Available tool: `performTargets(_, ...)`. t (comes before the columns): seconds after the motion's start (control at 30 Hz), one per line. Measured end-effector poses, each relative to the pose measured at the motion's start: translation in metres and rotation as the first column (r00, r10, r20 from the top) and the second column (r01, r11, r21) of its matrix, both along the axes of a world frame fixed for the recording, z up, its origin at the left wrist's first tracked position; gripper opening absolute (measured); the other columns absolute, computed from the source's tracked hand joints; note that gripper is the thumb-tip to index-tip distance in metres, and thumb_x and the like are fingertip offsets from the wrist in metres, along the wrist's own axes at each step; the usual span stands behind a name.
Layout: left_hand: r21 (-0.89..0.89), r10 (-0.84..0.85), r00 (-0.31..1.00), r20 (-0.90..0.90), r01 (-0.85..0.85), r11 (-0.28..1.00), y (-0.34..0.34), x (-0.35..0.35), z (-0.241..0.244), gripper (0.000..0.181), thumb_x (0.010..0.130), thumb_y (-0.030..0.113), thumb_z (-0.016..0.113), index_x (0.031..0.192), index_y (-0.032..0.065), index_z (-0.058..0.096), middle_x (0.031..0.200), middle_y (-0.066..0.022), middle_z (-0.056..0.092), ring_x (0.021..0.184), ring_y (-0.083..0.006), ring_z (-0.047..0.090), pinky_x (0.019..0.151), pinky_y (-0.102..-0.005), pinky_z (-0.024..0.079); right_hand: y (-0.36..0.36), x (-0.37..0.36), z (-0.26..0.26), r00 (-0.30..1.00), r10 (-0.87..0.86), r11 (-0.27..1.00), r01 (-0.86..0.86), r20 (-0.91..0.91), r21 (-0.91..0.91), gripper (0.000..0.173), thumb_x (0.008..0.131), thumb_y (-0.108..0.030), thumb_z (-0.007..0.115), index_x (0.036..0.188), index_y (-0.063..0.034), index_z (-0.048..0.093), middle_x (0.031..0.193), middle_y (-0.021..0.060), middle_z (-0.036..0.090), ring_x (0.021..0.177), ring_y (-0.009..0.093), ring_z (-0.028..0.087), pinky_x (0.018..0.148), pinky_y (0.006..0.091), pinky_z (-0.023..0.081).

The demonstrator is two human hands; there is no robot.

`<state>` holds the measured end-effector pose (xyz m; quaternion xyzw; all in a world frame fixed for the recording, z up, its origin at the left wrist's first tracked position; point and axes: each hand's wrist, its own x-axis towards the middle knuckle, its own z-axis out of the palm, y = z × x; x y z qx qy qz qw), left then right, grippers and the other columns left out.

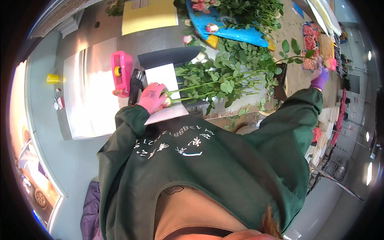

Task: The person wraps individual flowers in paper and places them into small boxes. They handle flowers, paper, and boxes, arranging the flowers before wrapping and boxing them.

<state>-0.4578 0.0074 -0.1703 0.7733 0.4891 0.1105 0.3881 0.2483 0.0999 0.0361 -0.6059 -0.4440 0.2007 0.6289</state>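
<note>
My left hand (153, 96), in a pink glove, lies over rose heads on a white paper sheet (163, 75); whether its fingers grip them is hidden. Beside its fingertips shows a pale rose head (166, 102), and the leafy rose stems (216, 81) run from there to the right. Far out to the right, my right hand (319, 73), in a purple glove, holds a single pink rose (331, 63) close below its head, the stem pointing back left. A pink tape dispenser (121, 73) and a black stapler (137, 85) stand left of the paper.
Beyond the stems, a blue and yellow wrapper (237, 36) bears more roses (204, 6). Yellow sheets (150, 16) lie at the back of the metal table (105, 33). Loose leaves (240, 112) hang at its near edge. White buckets (325, 126) stand at the right.
</note>
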Motion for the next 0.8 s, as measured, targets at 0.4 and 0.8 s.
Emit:
performTargets(0.4, 0.049, -0.047, 0.999, 0.005, 0.047, 0.998, 0.002, -0.005, -0.006, 0.020, 0.085, 0.020, 0.058, 0.100, 0.0068, 0.059, 0.095, -0.0171, 0.057, 0.095, -0.0352, 0.055, 0.083, -0.0439, 0.044, -0.052, -0.327, -0.020, 0.195, 0.472, 0.845, -0.379, 0.860, -0.378, 0.026, 0.089, -0.014, 0.060, 0.113, -0.0050, 0.064, 0.103, 0.0137, 0.066, 0.091, 0.026, 0.066, 0.080, 0.0335, 0.053)
performTargets(0.8, 0.077, -0.070, 0.996, -0.053, 0.074, 0.994, 0.002, -0.003, -0.006, 0.024, 0.085, 0.024, 0.056, 0.102, 0.0081, 0.058, 0.098, -0.0178, 0.057, 0.095, -0.0366, 0.056, 0.082, -0.0449, 0.045, -0.016, -0.054, 0.106, 0.989, -0.116, 0.990, 0.107, 0.095, 0.097, 0.033, 0.096, -0.020, 0.053, 0.118, 0.0039, 0.055, 0.108, 0.0151, 0.065, 0.099, 0.022, 0.065, 0.083, 0.0354, 0.054)
